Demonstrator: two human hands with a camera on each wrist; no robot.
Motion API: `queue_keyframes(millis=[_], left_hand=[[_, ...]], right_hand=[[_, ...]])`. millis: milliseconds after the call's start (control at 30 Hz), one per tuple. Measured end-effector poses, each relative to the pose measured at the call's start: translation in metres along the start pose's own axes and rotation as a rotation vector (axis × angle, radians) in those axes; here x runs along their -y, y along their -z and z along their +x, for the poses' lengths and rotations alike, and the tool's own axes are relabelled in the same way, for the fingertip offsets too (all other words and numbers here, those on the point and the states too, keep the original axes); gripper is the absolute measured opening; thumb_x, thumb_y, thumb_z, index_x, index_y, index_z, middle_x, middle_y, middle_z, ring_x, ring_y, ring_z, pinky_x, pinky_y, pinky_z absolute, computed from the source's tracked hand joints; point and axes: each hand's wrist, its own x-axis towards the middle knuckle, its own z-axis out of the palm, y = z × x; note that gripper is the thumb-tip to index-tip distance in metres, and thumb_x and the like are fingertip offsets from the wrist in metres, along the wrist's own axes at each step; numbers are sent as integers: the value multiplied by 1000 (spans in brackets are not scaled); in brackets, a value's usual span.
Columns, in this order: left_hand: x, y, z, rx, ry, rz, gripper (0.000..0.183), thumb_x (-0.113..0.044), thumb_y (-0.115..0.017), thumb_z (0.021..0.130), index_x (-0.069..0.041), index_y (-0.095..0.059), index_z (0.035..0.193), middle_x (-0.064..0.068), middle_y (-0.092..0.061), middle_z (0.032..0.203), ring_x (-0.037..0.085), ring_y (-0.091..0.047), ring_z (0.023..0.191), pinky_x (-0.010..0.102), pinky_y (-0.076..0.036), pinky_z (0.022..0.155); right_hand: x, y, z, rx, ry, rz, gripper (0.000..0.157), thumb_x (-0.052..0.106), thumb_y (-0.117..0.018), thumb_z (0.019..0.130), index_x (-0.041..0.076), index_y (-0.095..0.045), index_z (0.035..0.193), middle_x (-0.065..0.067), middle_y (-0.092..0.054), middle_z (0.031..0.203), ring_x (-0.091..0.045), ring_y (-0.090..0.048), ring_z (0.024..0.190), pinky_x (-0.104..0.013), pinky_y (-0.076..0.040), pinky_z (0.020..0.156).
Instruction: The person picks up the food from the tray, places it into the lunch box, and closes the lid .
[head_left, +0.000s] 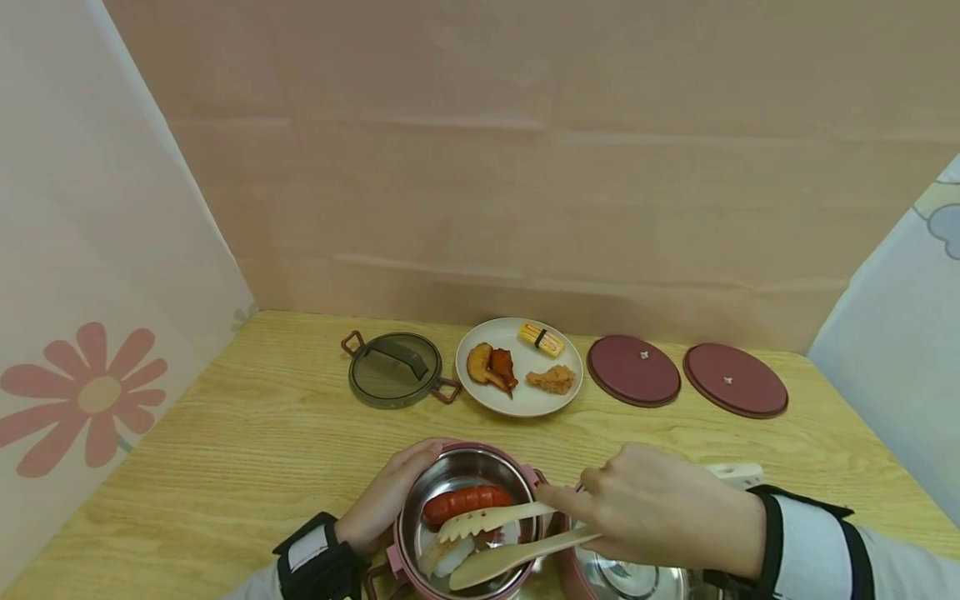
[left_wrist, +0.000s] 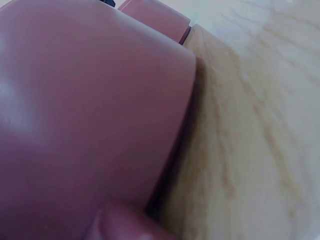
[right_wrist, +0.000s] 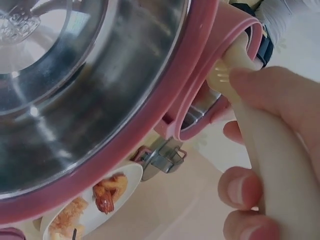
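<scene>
Person's right hand is gripping a pair of cream tongs, its fingers curling round the handles while the tips are standing apart inside the left pot, just left of the hand. Between the tips a pale piece of food is showing; whether either tip is touching it, I cannot tell. A red sausage is lying in the same pot, on the far side of the toothed tip, and a small reddish patch between the tong arms is hard to read as food or reflection. On the pot's left, the left hand is holding the outer wall, its fingers reaching along the far rim; the left wrist view is showing only a blurred fingertip against pink metal. Under the right hand, the right pot is hiding much of its steel inside behind hand and wrist, and the head view is cutting off the near edges of both pots. Farther out, a glass lid is lying at left, a white plate is bearing corn, a drumstick and two browned pieces, and two dark-red discs are lying at right.
</scene>
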Motion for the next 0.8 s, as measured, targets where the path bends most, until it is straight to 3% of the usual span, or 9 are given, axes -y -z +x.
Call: queue_keyframes(millis=[200, 600, 800], left_hand=[[0, 0, 0, 7, -3, -2, 54, -44, -38, 103, -3, -51, 136, 11, -58, 127, 19, -55, 117, 32, -46, 98], [0, 0, 0, -4, 1, 2, 57, -44, -40, 103, 0, -47, 138, 13, -54, 132, 18, -53, 119, 34, -46, 100], [-2, 1, 2, 39, -29, 13, 55, -43, -35, 104, -4, -48, 140, 14, -53, 136, 20, -53, 122, 33, -47, 99]], right_hand=[[-6, 4, -10, -1, -5, 66, 57, 51, -69, 85, 26, -53, 133, 13, -63, 76, 1, -32, 43, -14, -19, 40], [-18, 7, -26, -87, -41, 177, 53, 47, -71, 85, 21, -54, 129, 15, -57, 73, 5, -35, 47, -11, -24, 42], [-30, 4, -35, -44, -132, 397, 51, 44, -65, 91, 17, -54, 132, 22, -48, 66, 11, -32, 48, -7, -29, 45]])
